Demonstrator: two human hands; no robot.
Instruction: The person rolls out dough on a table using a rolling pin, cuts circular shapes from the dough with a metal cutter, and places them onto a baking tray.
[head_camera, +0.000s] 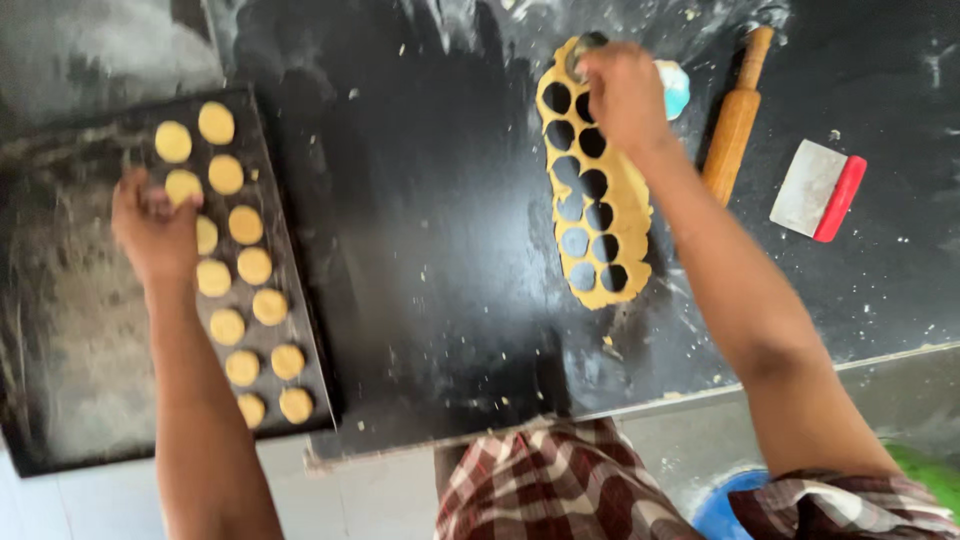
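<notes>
At the far end of the dough sheet, right hand: the right hand (622, 92) is pressing down with its fingers bunched around a small round cutter (585, 45), of which only a dark rim is showing above the knuckles.
Cutter: it is sitting on the top end of the dough, gripped from above.
Dough sheet: the yellow dough sheet (598, 195) is lying lengthwise on the black worktop (430, 250), riddled with two rows of round holes running from the hand toward the near edge.
Beside the right hand: a pale blue-and-white object (676, 88) is peeking out just behind the wrist; what it is cannot be told.
Rolling pin: the wooden rolling pin (735, 118) is lying just right of the dough, slanting away from the person.
Scraper: a metal bench scraper with a red handle (818, 189) is resting farther right, well apart from the dough.
Left hand: the left hand (152, 228) is hovering over the dark baking tray (70, 330), fingers curled and blurred; whether it is holding anything cannot be told.
Dough rounds: the cut dough rounds (247, 265) are lying in two columns along the tray's right side, the hand touching or just beside the upper ones.
Worktop: flour is dusting its surface.
</notes>
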